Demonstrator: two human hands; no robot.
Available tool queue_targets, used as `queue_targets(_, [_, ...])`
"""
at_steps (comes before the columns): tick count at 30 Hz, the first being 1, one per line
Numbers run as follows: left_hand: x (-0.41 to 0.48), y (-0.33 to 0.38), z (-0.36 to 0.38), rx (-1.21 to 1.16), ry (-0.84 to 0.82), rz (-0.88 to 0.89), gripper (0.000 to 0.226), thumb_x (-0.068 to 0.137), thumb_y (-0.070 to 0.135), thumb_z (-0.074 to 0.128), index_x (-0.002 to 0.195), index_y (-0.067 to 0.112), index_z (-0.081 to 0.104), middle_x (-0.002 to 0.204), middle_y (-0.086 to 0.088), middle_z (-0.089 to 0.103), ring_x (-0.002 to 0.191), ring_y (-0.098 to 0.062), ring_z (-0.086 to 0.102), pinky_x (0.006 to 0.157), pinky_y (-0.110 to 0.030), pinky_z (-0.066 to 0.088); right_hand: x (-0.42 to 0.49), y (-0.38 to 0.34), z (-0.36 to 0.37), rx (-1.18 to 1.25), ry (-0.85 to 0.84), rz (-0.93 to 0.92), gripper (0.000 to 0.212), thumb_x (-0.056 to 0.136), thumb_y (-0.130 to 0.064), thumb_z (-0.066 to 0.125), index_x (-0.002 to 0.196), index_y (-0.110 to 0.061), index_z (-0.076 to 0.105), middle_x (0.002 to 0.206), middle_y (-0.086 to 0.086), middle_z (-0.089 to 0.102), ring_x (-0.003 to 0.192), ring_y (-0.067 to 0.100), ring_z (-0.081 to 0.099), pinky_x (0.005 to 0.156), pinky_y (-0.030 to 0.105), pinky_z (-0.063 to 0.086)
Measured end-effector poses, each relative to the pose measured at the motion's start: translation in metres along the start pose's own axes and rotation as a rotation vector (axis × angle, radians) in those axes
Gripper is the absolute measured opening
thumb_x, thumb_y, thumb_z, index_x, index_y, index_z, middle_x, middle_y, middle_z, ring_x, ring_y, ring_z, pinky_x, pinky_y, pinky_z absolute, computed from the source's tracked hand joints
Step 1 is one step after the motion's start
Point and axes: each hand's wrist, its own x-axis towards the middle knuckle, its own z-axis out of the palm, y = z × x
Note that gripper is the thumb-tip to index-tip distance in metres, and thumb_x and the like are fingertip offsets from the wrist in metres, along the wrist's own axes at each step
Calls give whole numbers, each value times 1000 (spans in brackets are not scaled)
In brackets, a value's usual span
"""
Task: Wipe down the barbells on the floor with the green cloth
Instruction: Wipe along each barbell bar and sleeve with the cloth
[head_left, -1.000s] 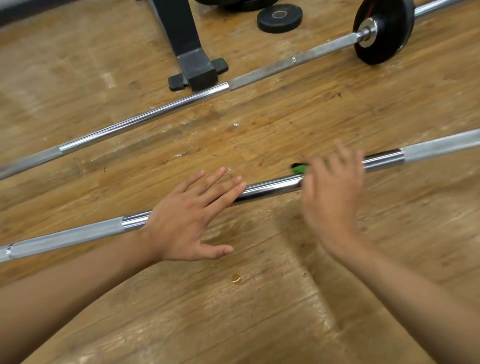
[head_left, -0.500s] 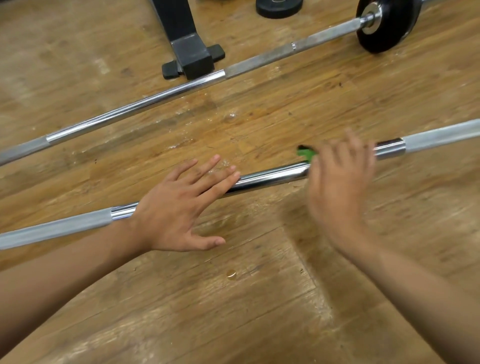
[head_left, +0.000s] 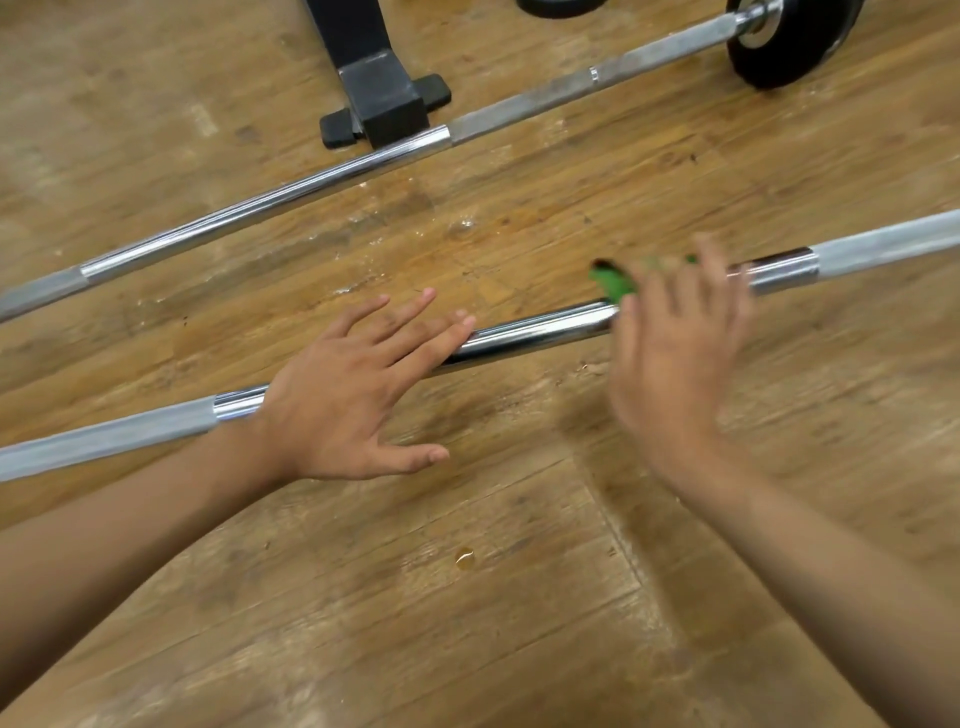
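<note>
On the worn wooden plank floor (head_left: 467, 623) lie two long chrome steel barbells, the far one (head_left: 260, 208) carrying a black round weight plate (head_left: 789, 47) and passing a black metal stand foot (head_left: 384, 98). Our left hand (head_left: 343, 405) rests flat, fingers spread, on the near barbell (head_left: 540, 330). Our blurred right hand (head_left: 670, 364) lies with fingers stretched over the small crumpled green cloth (head_left: 613, 283), pressing it onto that bar's smooth middle.

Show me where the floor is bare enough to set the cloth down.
Bare floor lies between the far barbell and near barbell, beyond the left hand, and nearer you between the forearms. Crowded: stand foot and weight plate by the far barbell.
</note>
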Motion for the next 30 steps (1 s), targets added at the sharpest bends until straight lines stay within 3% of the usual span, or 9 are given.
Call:
queue_targets(3, [1, -2, 1, -10, 14, -13, 99, 95, 84, 24, 168, 17, 14, 169, -4, 28, 160, -28, 18, 127, -55, 22, -22, -30, 10, 36, -112, -395, 40, 106, -26, 54, 145, -19, 60, 146, 8, 59, 148, 31, 41, 127, 54, 12])
queue_targets(5, [2, -3, 0, -24, 20, -17, 98, 96, 83, 23, 168, 16, 16, 168, -6, 33, 160, -29, 21, 126, -56, 23, -11, -7, 8, -29, -101, -487, 42, 107, -33, 54, 149, -24, 57, 147, 6, 59, 147, 30, 44, 126, 58, 13])
queue_targets(9, [3, -3, 1, -44, 13, -18, 99, 96, 83, 24, 167, 15, 17, 168, -6, 33, 160, -28, 21, 128, -54, 20, 13, 68, -2, -86, 19, -116, 39, 109, -31, 41, 141, -19, 60, 141, 10, 59, 148, 32, 40, 125, 62, 14])
queue_targets(12, [4, -4, 0, -41, 13, -16, 100, 96, 84, 23, 168, 15, 15, 169, -7, 32, 160, -27, 21, 128, -52, 18, 22, 53, -2, -97, 44, 130, 34, 105, -25, 45, 132, -14, 63, 135, 13, 60, 148, 33, 38, 123, 63, 17])
queue_targets(16, [3, -2, 0, -44, 4, -19, 102, 95, 85, 22, 168, 14, 14, 168, -11, 32, 159, -28, 24, 128, -52, 20, -13, -36, 19, 16, -85, -215, 39, 109, -30, 42, 138, -15, 62, 140, 11, 60, 147, 34, 40, 126, 58, 16])
queue_targets(19, [2, -1, -1, -18, -5, -5, 104, 95, 86, 21, 167, 11, 15, 169, -11, 29, 159, -29, 23, 129, -52, 18, -13, -32, 20, -22, -135, -483, 40, 109, -35, 50, 146, -22, 58, 139, 7, 62, 143, 31, 47, 125, 59, 17])
queue_targets(24, [-1, 5, -4, 5, -20, 0, 106, 94, 87, 19, 168, 11, 13, 171, -8, 23, 160, -29, 18, 129, -53, 18, 13, 61, -10, -141, -57, -126, 35, 110, -32, 41, 132, -15, 63, 130, 14, 62, 142, 36, 45, 123, 64, 17])
queue_targets(27, [-3, 10, -5, 13, -38, 10, 107, 93, 88, 19, 168, 11, 11, 172, -8, 21, 161, -29, 16, 129, -54, 18, 21, 51, -21, -167, -95, 87, 33, 105, -28, 42, 121, -12, 66, 122, 16, 61, 143, 36, 41, 124, 60, 17])
queue_targets(30, [-7, 17, -6, 8, -58, -1, 109, 92, 89, 18, 168, 11, 10, 173, -8, 20, 161, -30, 13, 128, -57, 20, 11, 8, -23, -128, -171, 6, 33, 105, -30, 41, 116, -13, 67, 120, 14, 64, 142, 37, 43, 125, 57, 17])
